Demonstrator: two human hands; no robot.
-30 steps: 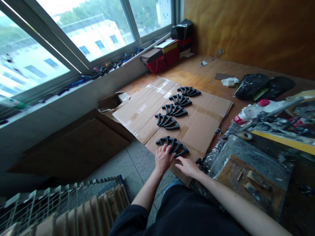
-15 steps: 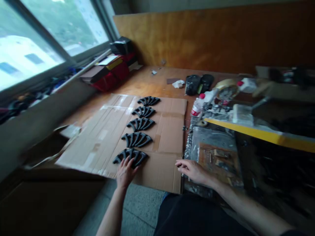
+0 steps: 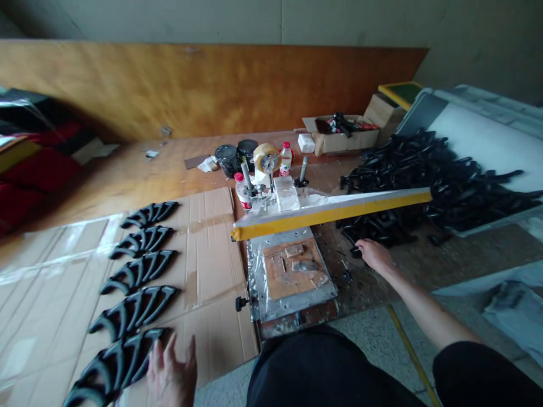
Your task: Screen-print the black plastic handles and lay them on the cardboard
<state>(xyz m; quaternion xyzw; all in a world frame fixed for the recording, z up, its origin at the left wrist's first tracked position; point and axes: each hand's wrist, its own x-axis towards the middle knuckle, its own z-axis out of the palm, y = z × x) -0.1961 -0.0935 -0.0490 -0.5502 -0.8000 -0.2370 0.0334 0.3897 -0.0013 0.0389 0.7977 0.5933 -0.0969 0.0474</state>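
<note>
My left hand (image 3: 172,370) is raised with fingers spread, at the right end of the nearest row of black curved parts (image 3: 121,362). It holds nothing. Further rows of the same glossy parts, like the row (image 3: 136,308) just behind, lie fanned out on the flattened cardboard (image 3: 210,249). On the right, my right hand (image 3: 375,255) reaches to the front edge of a heap of black parts (image 3: 394,164). Its fingers are closed on a black part (image 3: 355,252), mostly covered by the fingertips and the heap.
Between my hands stands a fixture with a yellow-edged bar (image 3: 331,217) over a metal plate (image 3: 297,274) bearing a wooden board. Behind are a tape roll (image 3: 267,158), bottles and black tubs (image 3: 228,160). A grey tipped crate (image 3: 479,135) backs the heap; a small cardboard box (image 3: 348,141) stands behind.
The view has swung to the right. My right hand has moved from beside the cardboard's right edge to the heap. My left hand has lifted off the nearest row and spread its fingers.
</note>
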